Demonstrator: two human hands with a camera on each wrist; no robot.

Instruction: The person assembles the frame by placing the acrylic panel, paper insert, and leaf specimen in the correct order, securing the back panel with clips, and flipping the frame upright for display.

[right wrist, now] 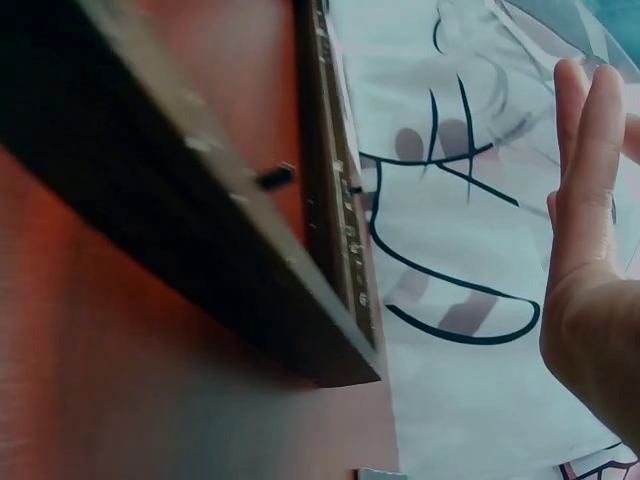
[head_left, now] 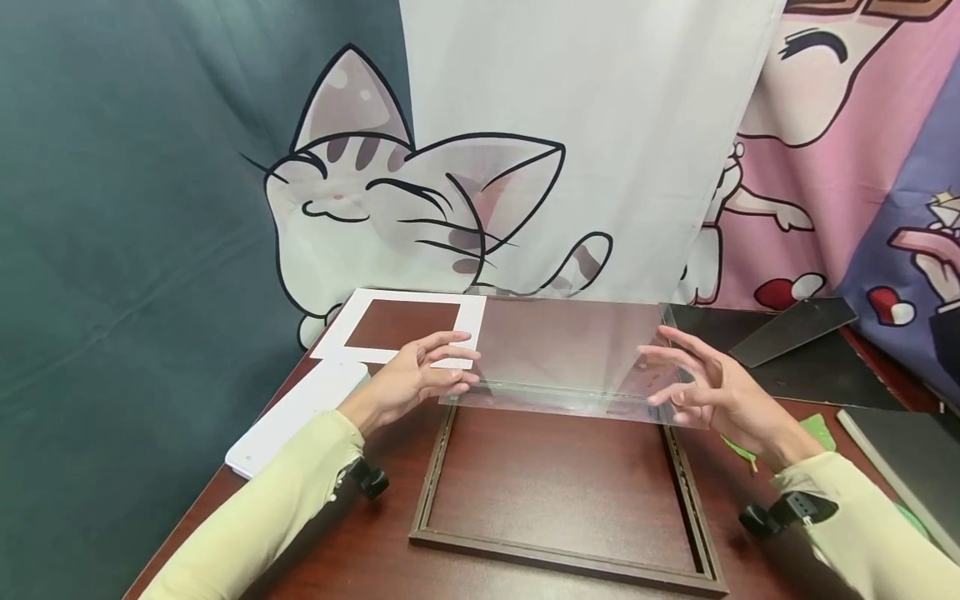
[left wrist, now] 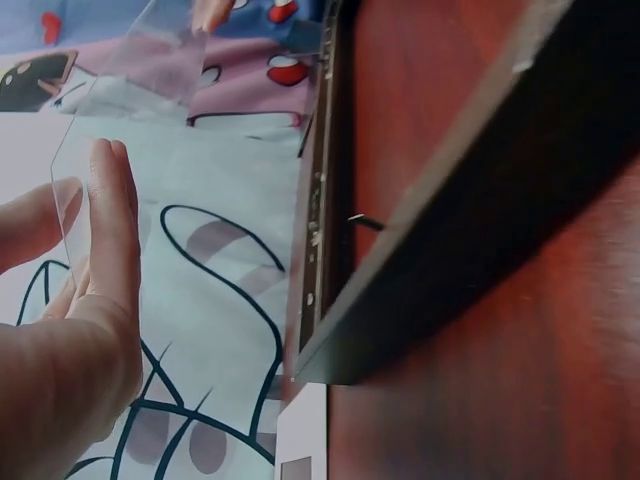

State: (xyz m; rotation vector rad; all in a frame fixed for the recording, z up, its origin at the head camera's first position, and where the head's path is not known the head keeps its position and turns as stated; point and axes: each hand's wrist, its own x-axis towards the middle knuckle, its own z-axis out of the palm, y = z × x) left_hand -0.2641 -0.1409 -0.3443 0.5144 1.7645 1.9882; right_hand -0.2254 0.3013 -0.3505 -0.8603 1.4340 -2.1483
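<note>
Above the far part of an open picture frame [head_left: 566, 560], a clear sheet [head_left: 570, 346] is held up between my two hands. My left hand [head_left: 408, 379] pinches the sheet's left edge; in the left wrist view its thumb [left wrist: 35, 225] and straight fingers lie on opposite faces of the clear sheet [left wrist: 150, 65]. At the right edge, my right hand [head_left: 716, 392] holds the sheet between thumb and fingers. The right wrist view shows that hand [right wrist: 590, 230] partly cut off by the image border. Brown and flat on the table, the frame has small metal tabs along its inner rim.
A white mat [head_left: 472, 321] with a rectangular cutout lies at the back left, beside a white flat case [head_left: 296, 417]. Back right is a black backing board [head_left: 817, 371] with a raised stand [head_left: 795, 329]. Farther right, a dark book [head_left: 911, 458] lies near green leaf-shaped pieces [head_left: 819, 431].
</note>
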